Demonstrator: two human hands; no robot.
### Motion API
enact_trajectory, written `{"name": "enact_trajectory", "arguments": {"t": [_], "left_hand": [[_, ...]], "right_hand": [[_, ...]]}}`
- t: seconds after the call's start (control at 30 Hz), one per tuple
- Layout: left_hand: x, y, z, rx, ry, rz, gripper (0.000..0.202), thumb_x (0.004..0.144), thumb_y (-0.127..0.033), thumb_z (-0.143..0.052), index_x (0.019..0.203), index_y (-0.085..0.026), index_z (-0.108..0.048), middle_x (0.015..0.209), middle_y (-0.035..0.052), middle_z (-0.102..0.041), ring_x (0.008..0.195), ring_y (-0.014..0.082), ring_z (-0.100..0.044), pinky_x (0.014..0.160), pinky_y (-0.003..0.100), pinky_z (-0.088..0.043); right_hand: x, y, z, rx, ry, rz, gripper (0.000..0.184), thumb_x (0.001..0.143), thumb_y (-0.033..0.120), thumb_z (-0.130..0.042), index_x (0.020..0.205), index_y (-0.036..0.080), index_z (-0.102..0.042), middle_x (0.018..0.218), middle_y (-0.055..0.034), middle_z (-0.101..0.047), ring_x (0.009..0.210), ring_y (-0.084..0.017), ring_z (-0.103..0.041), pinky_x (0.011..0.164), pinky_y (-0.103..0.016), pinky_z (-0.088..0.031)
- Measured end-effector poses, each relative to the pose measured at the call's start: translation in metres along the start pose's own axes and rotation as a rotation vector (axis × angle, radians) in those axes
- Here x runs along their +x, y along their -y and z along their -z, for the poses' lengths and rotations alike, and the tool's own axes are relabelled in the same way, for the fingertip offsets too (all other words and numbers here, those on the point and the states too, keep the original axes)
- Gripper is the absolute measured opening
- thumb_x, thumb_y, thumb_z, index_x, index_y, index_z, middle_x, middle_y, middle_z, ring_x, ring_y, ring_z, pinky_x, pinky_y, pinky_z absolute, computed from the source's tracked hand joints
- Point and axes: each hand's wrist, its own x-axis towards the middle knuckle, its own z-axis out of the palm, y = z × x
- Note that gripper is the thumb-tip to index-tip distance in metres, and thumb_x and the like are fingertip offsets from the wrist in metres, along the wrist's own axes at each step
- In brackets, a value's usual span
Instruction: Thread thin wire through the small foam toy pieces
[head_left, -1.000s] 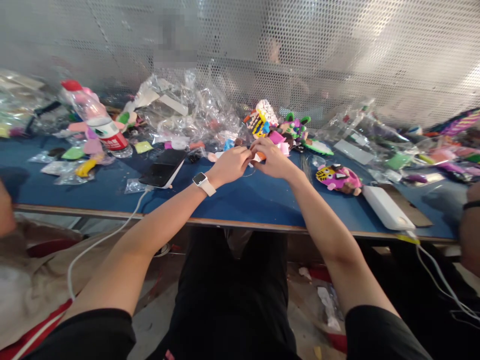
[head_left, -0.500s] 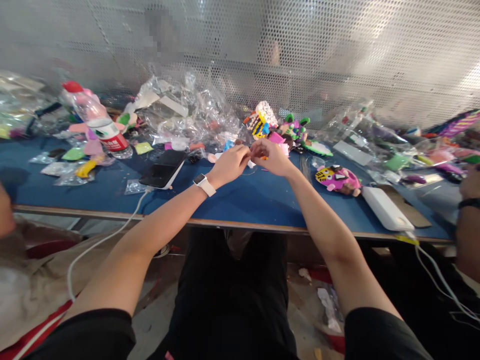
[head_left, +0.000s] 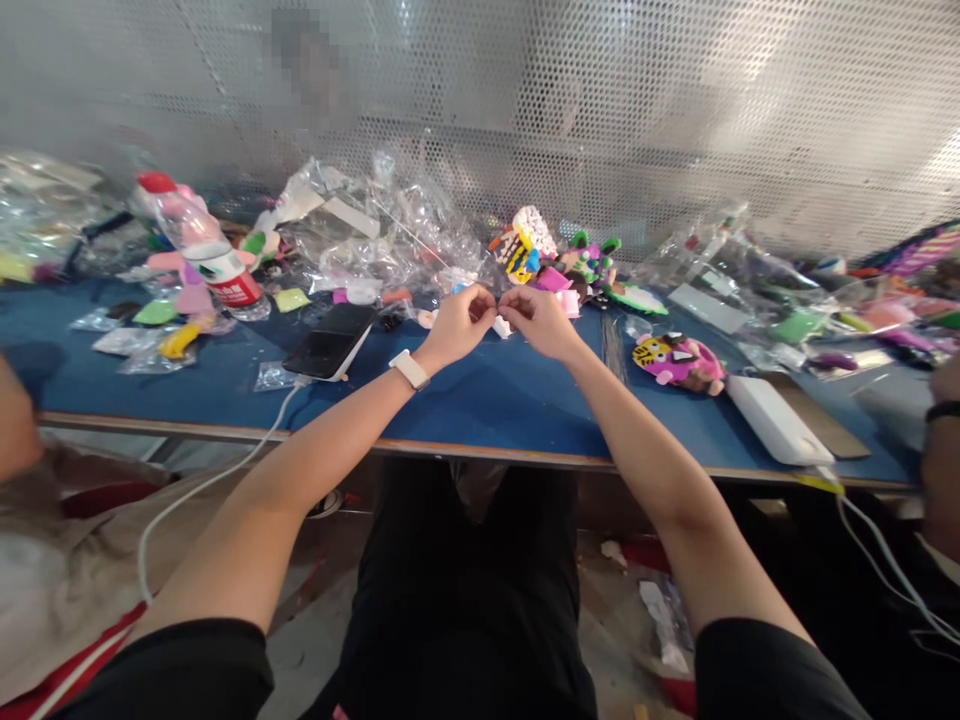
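I see left hand (head_left: 463, 325) and right hand (head_left: 543, 322) nearly meeting mid-frame near a small white piece (head_left: 502, 327), fingers (head_left: 519, 304) pinched, can't tell on what, likely close for fine control.

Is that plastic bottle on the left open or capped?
The bottle is capped: a red cap sits on its top. How tightly it is screwed, I cannot tell.

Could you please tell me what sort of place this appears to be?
Probably a shared craft workspace: a long blue table holds crumpled clear plastic bags and a pink-and-yellow animal-like figure, while another person's forearm with a black wristband shows at the right edge.
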Motion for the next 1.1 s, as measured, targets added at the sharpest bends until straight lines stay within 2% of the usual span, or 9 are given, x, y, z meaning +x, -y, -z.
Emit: {"name": "enact_trajectory", "arguments": {"t": [0.27, 0.57, 0.7, 0.8, 1.1], "left_hand": [[0.004, 0.011, 0.0, -0.104, 0.081, 0.02, 0.005, 0.093, -0.015, -0.065, 0.095, -0.019, -0.062, 0.089, 0.0035, -0.071, 0.075, 0.014, -0.065, 0.072, 0.028, -0.056], [0.005, 0.007, 0.009, -0.15, 0.165, -0.014, 0.005, 0.091, -0.017, -0.066, 0.092, -0.019, -0.062, 0.087, 0.0036, -0.071, 0.08, 0.0149, -0.069, 0.076, 0.029, -0.058], [0.006, 0.01, 0.013, -0.23, 0.275, 0.035, 0.008, 0.094, -0.018, -0.067, 0.092, -0.021, -0.059, 0.08, 0.0017, -0.07, 0.071, 0.0146, -0.07, 0.071, 0.03, -0.059], [0.007, 0.012, 0.016, -0.268, 0.342, 0.057, 0.01, 0.095, -0.021, -0.068, 0.094, -0.021, -0.058, 0.079, 0.0012, -0.07, 0.072, 0.0152, -0.071, 0.073, 0.033, -0.061], [0.008, 0.011, 0.019, -0.284, 0.382, 0.054, 0.016, 0.096, -0.029, -0.073, 0.095, -0.019, -0.061, 0.08, 0.0014, -0.07, 0.072, 0.0159, -0.073, 0.072, 0.032, -0.062]], "right_hand": [[0.0, -0.002, 0.001, -0.081, -0.004, 0.024, 0.027, 0.096, 0.046, -0.071, 0.094, 0.02, -0.067, 0.078, -0.0025, -0.066, 0.07, -0.016, -0.055, 0.066, -0.032, -0.043], [0.0, 0.005, 0.004, -0.061, 0.079, -0.021, 0.027, 0.095, 0.045, -0.07, 0.087, 0.019, -0.068, 0.071, -0.0004, -0.062, 0.063, -0.014, -0.047, 0.06, -0.03, -0.035], [0.0, 0.007, 0.006, -0.086, 0.124, -0.023, 0.026, 0.095, 0.043, -0.069, 0.083, 0.019, -0.068, 0.068, 0.0011, -0.057, 0.064, -0.013, -0.044, 0.059, -0.029, -0.032], [0.0, 0.007, 0.007, -0.072, 0.146, -0.033, 0.026, 0.094, 0.042, -0.07, 0.082, 0.019, -0.068, 0.066, 0.0022, -0.054, 0.062, -0.012, -0.041, 0.058, -0.029, -0.03], [-0.001, 0.009, 0.009, 0.038, 0.188, -0.078, 0.029, 0.091, 0.045, -0.073, 0.08, 0.019, -0.069, 0.065, 0.0027, -0.052, 0.06, -0.012, -0.04, 0.056, -0.028, -0.028]]}}
